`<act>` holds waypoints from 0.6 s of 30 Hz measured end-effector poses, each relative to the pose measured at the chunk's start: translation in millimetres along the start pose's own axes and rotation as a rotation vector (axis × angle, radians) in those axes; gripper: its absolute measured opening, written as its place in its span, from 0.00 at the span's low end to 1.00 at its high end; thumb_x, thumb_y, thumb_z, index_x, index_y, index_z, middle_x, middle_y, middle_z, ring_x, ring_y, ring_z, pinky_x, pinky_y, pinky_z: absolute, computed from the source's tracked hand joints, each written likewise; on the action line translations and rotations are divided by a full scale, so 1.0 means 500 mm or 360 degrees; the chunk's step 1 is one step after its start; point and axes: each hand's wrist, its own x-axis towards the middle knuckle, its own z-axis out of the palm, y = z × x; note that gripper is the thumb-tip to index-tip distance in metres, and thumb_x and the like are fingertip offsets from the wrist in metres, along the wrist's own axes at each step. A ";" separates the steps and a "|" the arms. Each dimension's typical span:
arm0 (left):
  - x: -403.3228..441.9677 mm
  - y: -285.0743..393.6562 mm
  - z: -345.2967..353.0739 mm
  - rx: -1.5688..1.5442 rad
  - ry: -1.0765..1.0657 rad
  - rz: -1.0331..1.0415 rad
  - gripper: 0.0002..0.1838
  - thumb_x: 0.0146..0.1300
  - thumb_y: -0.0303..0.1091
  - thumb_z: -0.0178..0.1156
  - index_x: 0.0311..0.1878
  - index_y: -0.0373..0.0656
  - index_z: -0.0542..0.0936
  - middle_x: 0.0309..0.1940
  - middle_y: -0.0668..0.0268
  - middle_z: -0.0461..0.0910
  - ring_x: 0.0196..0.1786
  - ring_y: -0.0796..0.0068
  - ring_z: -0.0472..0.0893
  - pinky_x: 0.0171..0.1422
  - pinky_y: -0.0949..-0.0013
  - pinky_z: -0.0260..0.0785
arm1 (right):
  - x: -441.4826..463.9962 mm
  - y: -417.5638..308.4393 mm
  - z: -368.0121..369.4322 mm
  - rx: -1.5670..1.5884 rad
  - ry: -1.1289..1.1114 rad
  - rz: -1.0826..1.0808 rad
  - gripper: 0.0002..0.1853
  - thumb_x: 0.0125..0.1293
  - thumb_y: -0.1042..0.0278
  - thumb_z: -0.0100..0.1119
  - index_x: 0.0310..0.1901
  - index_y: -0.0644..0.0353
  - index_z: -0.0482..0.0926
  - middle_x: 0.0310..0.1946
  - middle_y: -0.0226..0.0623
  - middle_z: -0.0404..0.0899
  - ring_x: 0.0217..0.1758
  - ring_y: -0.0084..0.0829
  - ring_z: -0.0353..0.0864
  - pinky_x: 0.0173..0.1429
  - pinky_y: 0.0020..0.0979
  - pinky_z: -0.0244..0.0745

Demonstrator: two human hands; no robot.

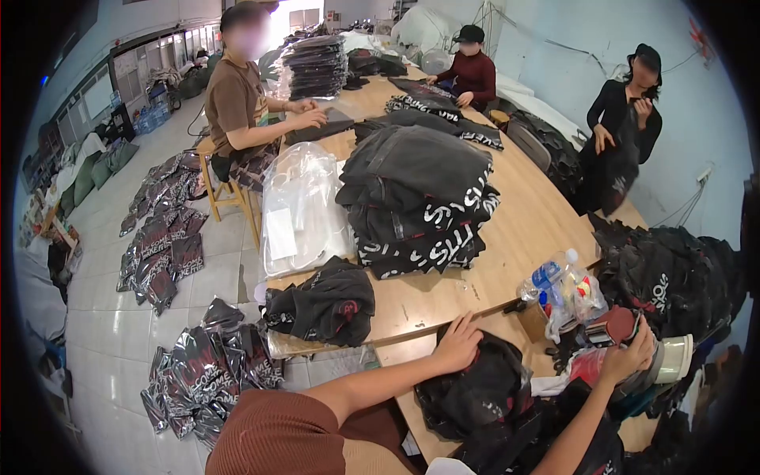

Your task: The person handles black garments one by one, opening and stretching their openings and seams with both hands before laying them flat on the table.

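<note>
Left hand: palm down (457, 346) on the black garment, fingers lying over its upper edge; thumb side hidden, cannot tell if cloth is pinched.
Black garment: bunched (483, 396) at the near table edge, directly under the left hand; no clear long axis.
Right hand: fingers closed (630, 356) round the right side of a dark red object (609, 327), raised over the clutter; what it is, cannot tell.
Key relation: garment lies left of and nearer the body than the right-hand grip; left hand nearest, touching it. Red object roughly crosswise, well apart from the left hand.
By right hand: pale bucket (675, 360) just beyond the wrist; plastic bottle (546, 275) upper left; heap of dark clothes (673, 277) behind.
Mid-table: small dark bundle (324, 305), tall garment stack (419, 190), clear plastic bags (305, 210) alongside.
Floor, left: bagged garments (207, 368) in loose piles.
Far: co-worker in brown (240, 107) over dark cloth; seated co-worker in dark red (475, 77); co-worker in black (602, 117) holding up a garment.
</note>
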 end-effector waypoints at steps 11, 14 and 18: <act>-0.054 0.016 0.011 -0.0528 -0.0054 -0.0148 0.16 0.59 0.33 0.54 0.49 0.37 0.74 0.52 0.54 0.76 0.60 0.55 0.72 0.67 0.58 0.60 | -0.007 0.005 0.002 0.0180 0.0027 0.0022 0.27 0.53 0.65 0.65 0.58 0.51 0.76 0.55 0.31 0.76 0.61 0.36 0.69 0.66 0.40 0.50; -0.049 0.014 0.004 -0.0564 -0.0068 -0.0155 0.16 0.59 0.33 0.54 0.49 0.37 0.74 0.52 0.53 0.76 0.60 0.55 0.72 0.67 0.58 0.60 | -0.003 0.006 0.001 0.0168 0.0009 -0.0013 0.27 0.55 0.66 0.63 0.60 0.50 0.75 0.54 0.32 0.76 0.60 0.37 0.70 0.65 0.40 0.52; -0.053 0.012 0.002 -0.0590 -0.0067 -0.0163 0.16 0.60 0.33 0.53 0.50 0.38 0.74 0.52 0.53 0.76 0.60 0.55 0.72 0.67 0.58 0.59 | 0.007 -0.004 -0.009 0.0105 -0.0034 -0.0045 0.28 0.56 0.64 0.62 0.62 0.49 0.74 0.52 0.33 0.76 0.58 0.38 0.71 0.62 0.39 0.56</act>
